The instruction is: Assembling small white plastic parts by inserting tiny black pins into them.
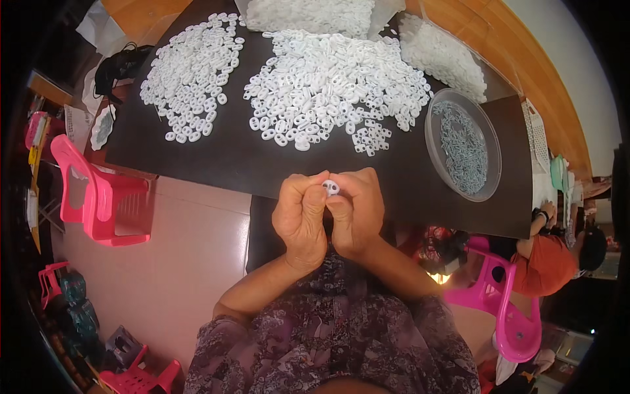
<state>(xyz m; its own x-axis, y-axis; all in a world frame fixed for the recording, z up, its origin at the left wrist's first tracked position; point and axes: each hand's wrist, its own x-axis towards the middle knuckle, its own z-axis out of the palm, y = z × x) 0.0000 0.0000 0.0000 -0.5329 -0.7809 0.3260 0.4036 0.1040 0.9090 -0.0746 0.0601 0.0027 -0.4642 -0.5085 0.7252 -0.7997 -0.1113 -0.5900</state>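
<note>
Close in front of my body, at the near edge of the dark table [216, 157], my left hand [300, 213] and my right hand [357, 207] meet, both closed. Between their thumbs and fingers they pinch a small white plastic piece with two holes [331, 188]. Beyond them spreads a big heap of white oval two-hole pieces [289, 108], with small square white pieces [372, 139] at its near right side. To the left lies another pile of oval pieces [190, 79]. A round shallow tray [496, 157] on the right holds many grey screws [462, 148].
Clear bags of white pieces [312, 16] [443, 56] rest along the table's far side. A pink chair [98, 190] stands on the floor [190, 249] at the left, and another pink chair [515, 322] at the right. A person in orange [545, 262] is beyond it.
</note>
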